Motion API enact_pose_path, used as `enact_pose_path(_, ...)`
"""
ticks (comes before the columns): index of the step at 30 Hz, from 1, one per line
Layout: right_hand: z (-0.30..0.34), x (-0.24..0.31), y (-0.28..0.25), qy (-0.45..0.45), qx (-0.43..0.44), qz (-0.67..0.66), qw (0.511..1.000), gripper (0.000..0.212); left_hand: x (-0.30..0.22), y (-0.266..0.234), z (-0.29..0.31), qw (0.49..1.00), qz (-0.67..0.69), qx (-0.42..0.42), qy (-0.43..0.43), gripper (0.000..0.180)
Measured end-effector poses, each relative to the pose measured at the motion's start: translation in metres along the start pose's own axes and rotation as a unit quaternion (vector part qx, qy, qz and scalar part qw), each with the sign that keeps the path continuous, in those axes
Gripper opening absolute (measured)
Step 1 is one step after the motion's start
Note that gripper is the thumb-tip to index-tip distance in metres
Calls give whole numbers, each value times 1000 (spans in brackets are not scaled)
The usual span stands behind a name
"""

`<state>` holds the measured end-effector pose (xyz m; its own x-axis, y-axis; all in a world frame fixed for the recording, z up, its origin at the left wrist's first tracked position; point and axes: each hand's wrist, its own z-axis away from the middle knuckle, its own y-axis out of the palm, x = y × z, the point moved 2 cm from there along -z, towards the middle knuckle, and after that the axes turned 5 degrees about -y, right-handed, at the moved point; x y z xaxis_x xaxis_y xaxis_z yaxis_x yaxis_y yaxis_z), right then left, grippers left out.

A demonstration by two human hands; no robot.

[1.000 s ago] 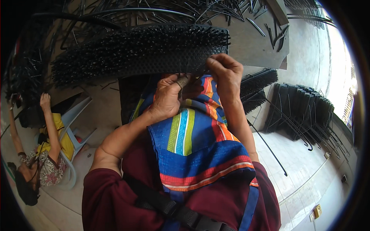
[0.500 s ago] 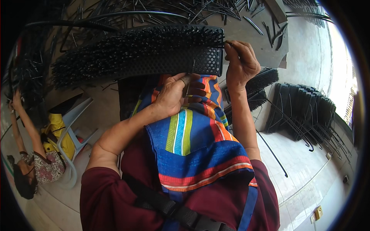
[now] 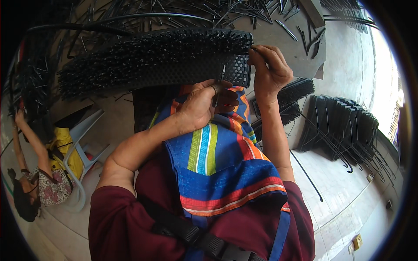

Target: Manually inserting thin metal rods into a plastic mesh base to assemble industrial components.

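A long black perforated panel (image 3: 238,65) with dense black tufts (image 3: 148,54) lies across in front of me, above my lap. Its lower right part shows bare holes. My left hand (image 3: 202,102) is closed below the panel's lower edge, with a thin dark strip (image 3: 224,71) rising from its fingers across the bare holes. At the panel's right edge, my right hand (image 3: 273,71) is pinched closed beside the last tufts; whatever lies between its fingertips is too small and dark to make out. A striped blue, orange and red cloth (image 3: 226,174) covers my lap.
Loose black strips (image 3: 248,11) lie scattered on the board beyond the panel. Finished-looking black brushes (image 3: 342,126) with long hooked rods stand on the right. Another person (image 3: 48,185) works at far left, near a pale blue chair (image 3: 78,161) with a yellow cloth (image 3: 69,148).
My right hand has shifted slightly left, and its fingertips are now against the panel's edge. The strip at my left hand has moved a little right.
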<state>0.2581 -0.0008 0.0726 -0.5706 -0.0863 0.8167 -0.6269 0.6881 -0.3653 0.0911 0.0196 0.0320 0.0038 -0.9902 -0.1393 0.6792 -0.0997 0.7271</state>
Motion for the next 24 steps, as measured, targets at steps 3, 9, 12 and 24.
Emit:
enact_pose_path(3,-4,1,0,-42,35,24,998,13,3,-1,-4,1000,4,15,0,22)
enact_pose_path(9,2,20,8,-140,92,103,980,14,5,-5,-4,1000,13,6,-2,19)
enact_pose_path(12,12,21,13,-209,113,128,963,16,6,-7,-6,1000,15,23,4,16)
enact_pose_path(24,3,-3,13,-75,104,134,983,12,6,-4,-7,1000,22,13,18,22)
